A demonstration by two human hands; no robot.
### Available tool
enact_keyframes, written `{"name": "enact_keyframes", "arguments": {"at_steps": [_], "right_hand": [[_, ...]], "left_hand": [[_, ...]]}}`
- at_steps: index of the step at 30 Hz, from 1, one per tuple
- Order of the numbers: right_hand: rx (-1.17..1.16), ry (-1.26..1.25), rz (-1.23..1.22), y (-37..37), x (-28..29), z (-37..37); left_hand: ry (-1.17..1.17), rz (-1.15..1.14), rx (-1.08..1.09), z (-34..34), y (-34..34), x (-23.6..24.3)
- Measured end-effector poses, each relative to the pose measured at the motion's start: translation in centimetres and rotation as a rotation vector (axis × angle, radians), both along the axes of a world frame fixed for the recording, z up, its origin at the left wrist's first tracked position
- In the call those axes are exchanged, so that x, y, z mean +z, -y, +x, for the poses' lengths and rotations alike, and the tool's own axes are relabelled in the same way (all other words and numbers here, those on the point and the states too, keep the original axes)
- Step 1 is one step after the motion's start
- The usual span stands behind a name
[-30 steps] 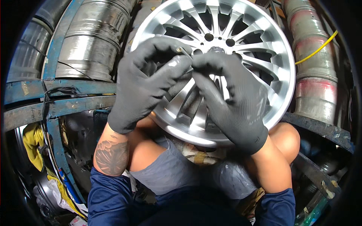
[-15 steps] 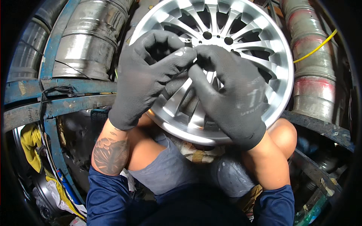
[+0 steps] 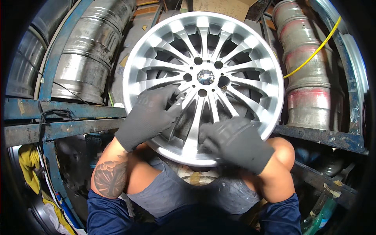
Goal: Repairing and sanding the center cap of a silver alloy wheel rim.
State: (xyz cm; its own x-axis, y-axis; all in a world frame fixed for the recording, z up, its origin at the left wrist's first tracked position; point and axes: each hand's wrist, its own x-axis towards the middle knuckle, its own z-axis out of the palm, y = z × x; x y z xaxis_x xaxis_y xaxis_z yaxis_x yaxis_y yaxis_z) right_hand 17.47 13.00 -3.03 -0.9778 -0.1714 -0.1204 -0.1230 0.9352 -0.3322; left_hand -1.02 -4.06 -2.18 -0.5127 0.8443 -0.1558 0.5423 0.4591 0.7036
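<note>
A silver multi-spoke wheel [image 3: 266,66] lies face up in front of me, its chrome centre cap [image 3: 206,77] showing among several bolt holes. My gloved left hand [image 3: 152,111] is over the lower-left spokes, fingers bent and pinched together; what sits at the fingertips, if anything, is too small to make out. My gloved right hand [image 3: 235,143] hangs over the lower-right spokes, its fingers curled downward and somewhat blurred, their contents hidden. My knees are under the wheel's near edge.
Stacked bare metal wheel barrels [image 3: 90,47] stand left and right on blue metal rack beams [image 3: 86,129]. A yellow hose [image 3: 317,51] crosses at right, cardboard [image 3: 221,8] lies behind the wheel, and a yellow cloth [image 3: 29,164] hangs at lower left.
Both hands have moved down and apart from where they met over the centre, where they pinched a small stem-like piece. The centre cap is now uncovered, and the wheel appears lower and further left.
</note>
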Motion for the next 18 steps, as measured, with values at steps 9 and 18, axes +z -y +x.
{"name": "enact_keyframes", "arguments": {"at_steps": [9, 18], "right_hand": [[-0.346, -0.226, 0.013, -8.8, -1.1, -4.3], [-0.411, -0.121, -0.03, -9.2, -2.1, -5.4]], "left_hand": [[-0.029, 0.043, -0.06, 1.3, -4.2, -2.3], [-0.093, 0.171, 0.077, 3.0, -9.8, -6.1]]}}
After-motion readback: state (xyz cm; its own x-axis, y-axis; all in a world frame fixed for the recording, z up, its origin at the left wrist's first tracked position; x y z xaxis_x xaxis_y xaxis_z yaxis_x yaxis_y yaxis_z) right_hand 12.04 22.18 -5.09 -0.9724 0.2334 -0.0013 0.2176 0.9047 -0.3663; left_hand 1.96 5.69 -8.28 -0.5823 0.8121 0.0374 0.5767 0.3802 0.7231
